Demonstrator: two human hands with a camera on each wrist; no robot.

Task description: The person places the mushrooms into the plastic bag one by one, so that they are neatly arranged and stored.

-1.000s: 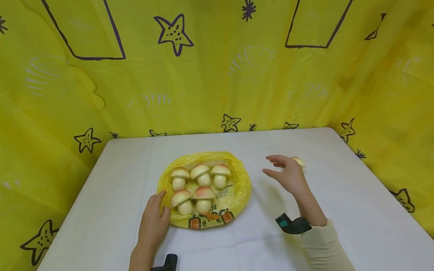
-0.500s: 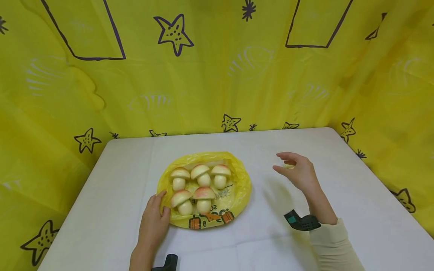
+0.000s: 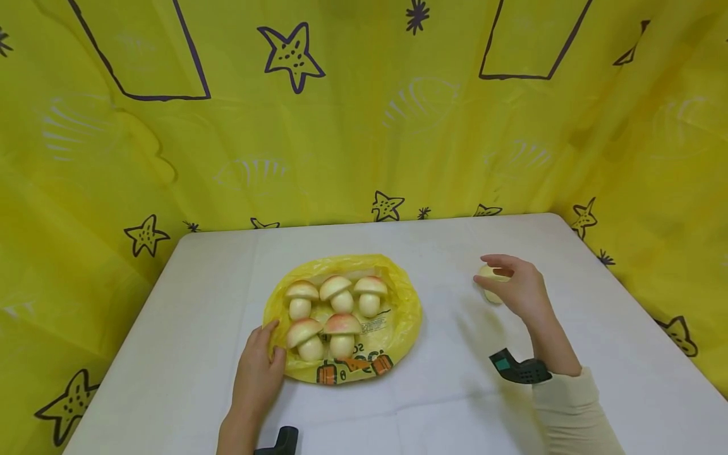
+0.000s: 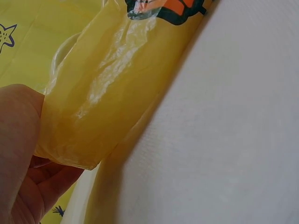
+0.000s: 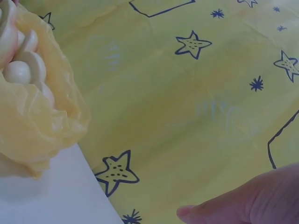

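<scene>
A yellow plastic bag (image 3: 400, 316) with its rim rolled open sits mid-table, holding several cream mushrooms (image 3: 342, 333) with reddish caps; whether they are real or toys I cannot tell. My left hand (image 3: 257, 366) pinches the bag's left rim, the film between thumb and fingers in the left wrist view. To the right, my right hand (image 3: 520, 287) hovers with thumb and fingers spread in a curve. Behind it on the table lies another pale mushroom (image 3: 487, 272), partly hidden by the fingers. In the right wrist view only the thumb (image 5: 224, 205) shows.
A white cloth covers the table (image 3: 188, 328). Yellow curtains (image 3: 341, 126) printed with starfish stand along the back and both sides. Each wrist wears a black camera mount, such as the right mount (image 3: 520, 368).
My right hand has moved rightward, away from the bag, to the lone mushroom, which now shows between and below the thumb and fingers. My left hand and the bag stay put.
</scene>
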